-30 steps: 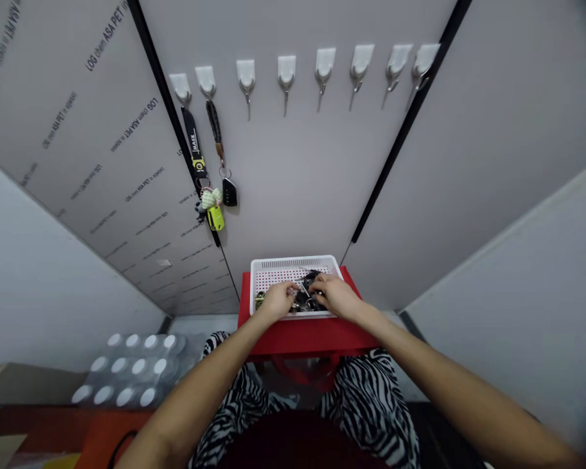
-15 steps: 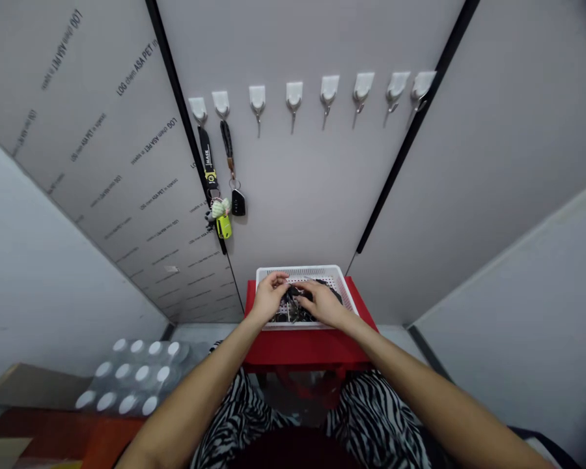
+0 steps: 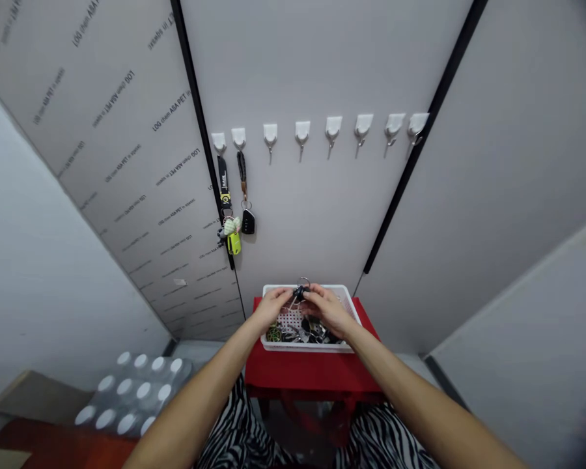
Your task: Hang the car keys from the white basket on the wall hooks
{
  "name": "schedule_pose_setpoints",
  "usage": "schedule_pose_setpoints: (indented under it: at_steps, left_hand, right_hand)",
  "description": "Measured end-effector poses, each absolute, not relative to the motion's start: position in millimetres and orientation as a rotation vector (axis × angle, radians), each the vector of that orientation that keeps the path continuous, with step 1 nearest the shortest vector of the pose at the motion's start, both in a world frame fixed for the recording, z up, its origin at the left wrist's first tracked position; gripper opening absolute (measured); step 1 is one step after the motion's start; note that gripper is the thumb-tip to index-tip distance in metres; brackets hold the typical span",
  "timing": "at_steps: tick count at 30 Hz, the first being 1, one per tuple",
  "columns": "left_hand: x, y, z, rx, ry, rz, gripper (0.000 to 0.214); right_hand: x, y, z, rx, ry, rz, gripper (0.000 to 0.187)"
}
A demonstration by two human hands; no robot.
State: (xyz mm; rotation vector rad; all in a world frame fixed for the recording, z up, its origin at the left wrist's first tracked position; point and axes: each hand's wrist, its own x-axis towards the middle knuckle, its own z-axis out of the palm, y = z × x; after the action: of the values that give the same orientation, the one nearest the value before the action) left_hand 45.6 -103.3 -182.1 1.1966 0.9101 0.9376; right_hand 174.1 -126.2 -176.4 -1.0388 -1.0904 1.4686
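Both my hands are raised over the far side of a white plastic basket [image 3: 268, 347], closed on a bunch of keys [image 3: 300, 292] with dark heads and a metal ring standing up at the top. My left hand [image 3: 272, 307] pinches it from the left, and my right hand [image 3: 326, 307] grips it from the right. Below them in the basket lie more loose keys [image 3: 312, 331], and a round green and yellow trinket [image 3: 274, 333] sits at the near left corner. The exact shape of the held bunch is partly hidden by my fingers.
The basket stands on a red stool [image 3: 317, 371]. On the wall ahead is a row of white hooks [image 3: 302, 132]; a black strap with a lime key fob [image 3: 234, 243] and a braided strap with a black car key [image 3: 248, 221] hang at left. Capped bottles [image 3: 124, 387] stand lower left.
My hands have come up out of the basket's contents with the bunch of keys, its ring now showing. The view has tilted upward, so the hooks appear lower.
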Motion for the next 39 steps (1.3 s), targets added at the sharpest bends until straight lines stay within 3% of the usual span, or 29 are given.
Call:
schedule_pose_setpoints:
  at_steps: [6, 17, 24, 32, 39]
  left_hand:
    - [36.9, -97.3, -179.0, 1.203, 1.043, 1.062, 0.011]
    - [44.6, -86.4, -110.8, 1.86, 1.367, 1.117, 0.016]
    - [34.0, -64.8, -66.6, 1.832, 1.304, 1.309, 0.014]
    - [27.7, -40.5, -20.0, 1.886, 1.123, 1.672, 0.03]
    - [31.2, -29.1, 2.0, 1.988, 1.325, 1.622, 0.036]
  right_hand:
    - [181.6, -125.8, -175.3, -1.071, -1.028, 1.442, 0.019]
    - [153.0, -110.0, -144.9, -1.113, -1.556, 0.942, 0.017]
    - [131.7, -88.0, -86.7, -1.052, -1.442, 0.858, 0.013]
    - [119.6, -35.8, 9.6, -0.919, -1.291, 0.828, 0.017]
    - [111.5, -15.6, 34.9, -1.019, -1.244, 0.779, 0.014]
